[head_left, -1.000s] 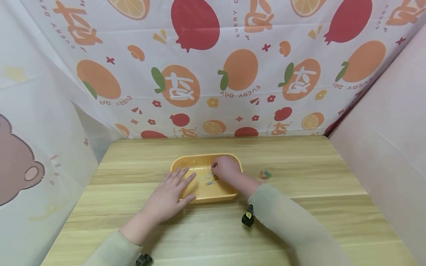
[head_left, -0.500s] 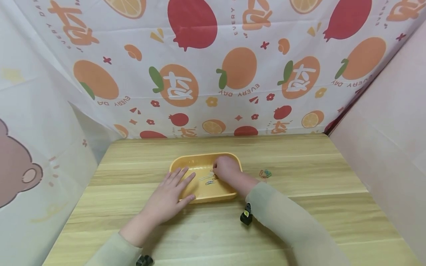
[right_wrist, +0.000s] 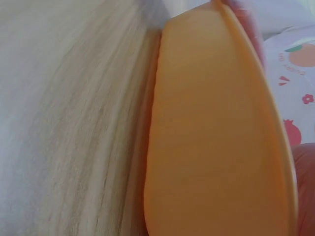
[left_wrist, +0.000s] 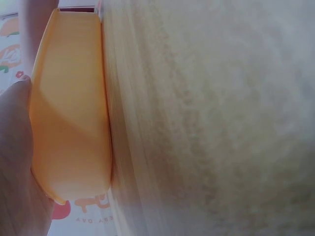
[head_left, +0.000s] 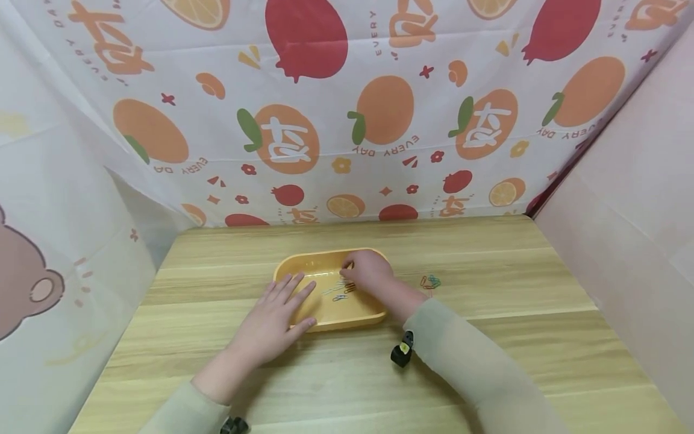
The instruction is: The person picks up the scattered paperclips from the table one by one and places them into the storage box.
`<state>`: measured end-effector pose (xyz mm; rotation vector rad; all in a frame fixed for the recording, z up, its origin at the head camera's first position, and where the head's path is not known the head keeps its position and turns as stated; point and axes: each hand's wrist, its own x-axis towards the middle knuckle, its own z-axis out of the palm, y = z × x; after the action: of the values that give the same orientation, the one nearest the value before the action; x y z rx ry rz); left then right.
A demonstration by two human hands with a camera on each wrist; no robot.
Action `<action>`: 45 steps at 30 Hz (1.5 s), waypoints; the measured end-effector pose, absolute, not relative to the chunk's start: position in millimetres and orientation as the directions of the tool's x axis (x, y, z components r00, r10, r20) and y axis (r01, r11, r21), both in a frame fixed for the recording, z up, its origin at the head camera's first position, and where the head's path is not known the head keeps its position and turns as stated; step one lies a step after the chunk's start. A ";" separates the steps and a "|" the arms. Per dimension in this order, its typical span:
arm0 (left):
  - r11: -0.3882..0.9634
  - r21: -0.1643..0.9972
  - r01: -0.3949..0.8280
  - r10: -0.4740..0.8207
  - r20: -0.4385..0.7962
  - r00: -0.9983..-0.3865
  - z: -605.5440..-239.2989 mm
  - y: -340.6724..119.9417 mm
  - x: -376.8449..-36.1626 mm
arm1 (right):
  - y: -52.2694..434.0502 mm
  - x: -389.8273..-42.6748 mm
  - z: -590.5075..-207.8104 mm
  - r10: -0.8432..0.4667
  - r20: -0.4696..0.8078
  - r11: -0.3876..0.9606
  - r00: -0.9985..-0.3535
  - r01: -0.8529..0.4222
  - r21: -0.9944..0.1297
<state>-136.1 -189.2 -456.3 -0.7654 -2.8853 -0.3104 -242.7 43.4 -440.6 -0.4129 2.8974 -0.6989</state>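
My left hand (head_left: 276,316) lies flat and released on the yellow tray's (head_left: 320,262) rim at frame centre, on the counter (head_left: 488,289), while my right hand (head_left: 368,272) pinches paper clips (head_left: 338,291) inside it.

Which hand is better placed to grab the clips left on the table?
Right, probably. The loose clips lie just right of the tray, beside the right hand. The left hand rests flat on the tray's left rim.

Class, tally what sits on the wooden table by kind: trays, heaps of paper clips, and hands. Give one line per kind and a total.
Yellow tray: 1
Heaps of paper clips: 2, one in the tray, one on the table
Hands: 2, left hand, right hand
Total: 5
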 end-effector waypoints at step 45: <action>0.855 0.157 0.494 0.465 0.192 -0.864 -460.8 -187.5 -136.8 | 204.9 -211.1 -473.3 -0.118 0.053 0.587 -0.992 -0.112 -0.802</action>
<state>-136.8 -187.5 -460.8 -0.7495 -2.8826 -0.3024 -211.1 204.9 -473.3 -0.2021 2.7935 -1.4099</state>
